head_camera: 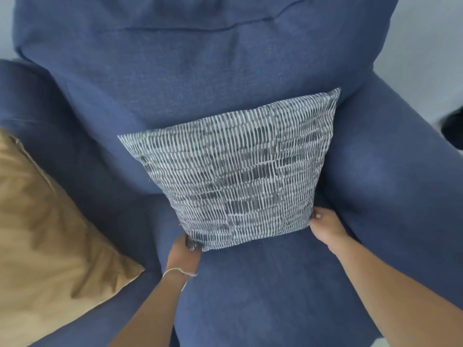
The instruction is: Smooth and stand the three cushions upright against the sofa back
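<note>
A grey-and-white patterned cushion (238,171) leans upright against the blue sofa back (188,66), its lower edge resting on the seat (263,284). My left hand (184,249) grips its bottom left corner. My right hand (325,225) holds its bottom right corner, close to the right armrest. A tan cushion (45,234) lies over the left armrest at the left edge of view. No third cushion is in view.
The right armrest (388,171) rises close beside the patterned cushion. The left armrest (50,116) is partly covered by the tan cushion. Pale floor (426,58) shows behind the sofa at the right, with a dark object (453,128) at the frame edge.
</note>
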### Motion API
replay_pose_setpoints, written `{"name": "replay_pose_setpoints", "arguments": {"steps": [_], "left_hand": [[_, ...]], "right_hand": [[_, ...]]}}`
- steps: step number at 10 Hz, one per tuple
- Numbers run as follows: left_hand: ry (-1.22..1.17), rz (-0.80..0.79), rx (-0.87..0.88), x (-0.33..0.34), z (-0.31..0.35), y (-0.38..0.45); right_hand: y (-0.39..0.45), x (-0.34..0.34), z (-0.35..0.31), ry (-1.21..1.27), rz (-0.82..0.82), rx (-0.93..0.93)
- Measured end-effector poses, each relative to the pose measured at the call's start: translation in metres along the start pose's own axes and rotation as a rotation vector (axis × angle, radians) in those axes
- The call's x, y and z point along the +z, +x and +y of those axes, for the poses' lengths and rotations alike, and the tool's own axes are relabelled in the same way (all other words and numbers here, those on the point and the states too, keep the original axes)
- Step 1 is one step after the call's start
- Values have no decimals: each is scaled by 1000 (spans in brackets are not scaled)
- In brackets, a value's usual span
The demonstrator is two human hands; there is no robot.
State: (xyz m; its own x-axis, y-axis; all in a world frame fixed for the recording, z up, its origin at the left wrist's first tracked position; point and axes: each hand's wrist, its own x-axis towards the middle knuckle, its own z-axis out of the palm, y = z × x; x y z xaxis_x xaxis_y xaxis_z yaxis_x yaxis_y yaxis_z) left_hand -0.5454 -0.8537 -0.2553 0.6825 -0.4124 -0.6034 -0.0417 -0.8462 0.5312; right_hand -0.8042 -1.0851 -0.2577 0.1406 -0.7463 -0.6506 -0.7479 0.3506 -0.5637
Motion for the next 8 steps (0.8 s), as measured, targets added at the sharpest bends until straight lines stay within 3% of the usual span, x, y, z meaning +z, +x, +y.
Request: {"name": "replay_pose_setpoints", "arguments": {"steps": [1, 2, 4, 5, 6, 8], "left_hand": [[222, 46, -54, 0, -1, 8], [350, -25, -117, -3, 0, 13], [444, -125, -155, -16, 40, -9], [571, -309, -110, -32, 81, -33], [671, -361, 57, -75, 142, -67], [633, -105, 414, -231, 298, -152]], "right_hand": [[10, -1, 10, -32, 175, 80], [15, 1, 9, -51, 201, 145], [-16, 0, -10, -21, 181, 65], [-55, -9, -24, 3, 137, 48], [-98, -31, -68, -9, 89, -45], [-180, -105, -253, 19, 229, -406]]}}
